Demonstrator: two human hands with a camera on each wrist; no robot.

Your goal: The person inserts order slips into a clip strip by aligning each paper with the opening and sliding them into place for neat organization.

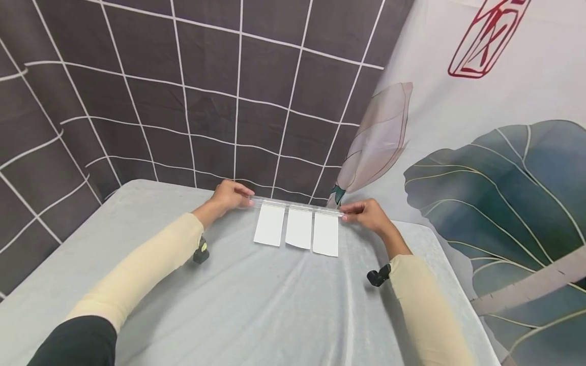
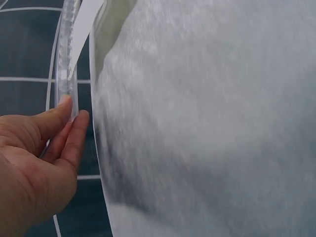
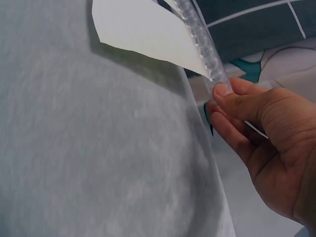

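Observation:
A clear plastic strip [image 1: 298, 205] runs between the two hands near the far edge of the cloth-covered table. Three white paper slips [image 1: 299, 227] hang side by side from it. My left hand [image 1: 229, 195] pinches the strip's left end between thumb and fingers. At the other end, my right hand [image 1: 366, 214] holds it in the same way, thumb on top. In the right wrist view the strip [image 3: 201, 47] shows a row of round bumps, with a white slip [image 3: 143, 32] beside them. The left wrist view shows the bumpy strip [image 2: 64, 54] rising from the fingertips.
A pale grey cloth covers the table [image 1: 274, 310]. Behind it hangs a dark curtain [image 1: 208, 61] with white grid lines. To the right is a white curtain [image 1: 439, 112] printed with large leaves. Each wrist carries a small black camera [image 1: 200, 252].

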